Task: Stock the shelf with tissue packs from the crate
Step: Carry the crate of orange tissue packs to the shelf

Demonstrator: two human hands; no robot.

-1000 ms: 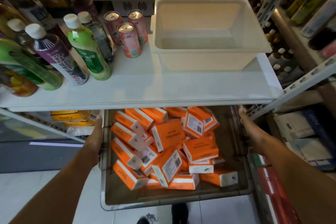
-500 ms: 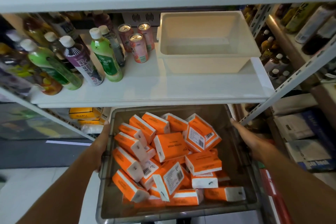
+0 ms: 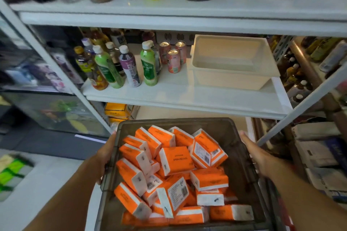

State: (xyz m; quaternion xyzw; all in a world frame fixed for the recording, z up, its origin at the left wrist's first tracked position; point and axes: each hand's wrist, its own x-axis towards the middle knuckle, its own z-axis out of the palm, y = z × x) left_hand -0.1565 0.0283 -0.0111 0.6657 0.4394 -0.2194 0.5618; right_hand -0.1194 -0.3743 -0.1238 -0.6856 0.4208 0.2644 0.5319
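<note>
I hold the crate [image 3: 176, 121] between my hands. My left hand [image 3: 105, 154] grips its wall. My right hand [image 3: 257, 154] lies along the opposite rim, fingers hidden, so I cannot tell its grip. Orange tissue packs [image 3: 174, 161] lie heaped between them. Next, I reckon, I set the crate down and lift packs to the shelf [image 3: 187, 95] ahead. The pack lettering is unreadable; only barcodes show.

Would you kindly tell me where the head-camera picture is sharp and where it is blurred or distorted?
Head view: the tissue packs in the crate are sharp, barcodes visible; the far left edge smears with motion blur; the wide lens tilts the shelf uprights; the white bin is softly, evenly lit.
</note>
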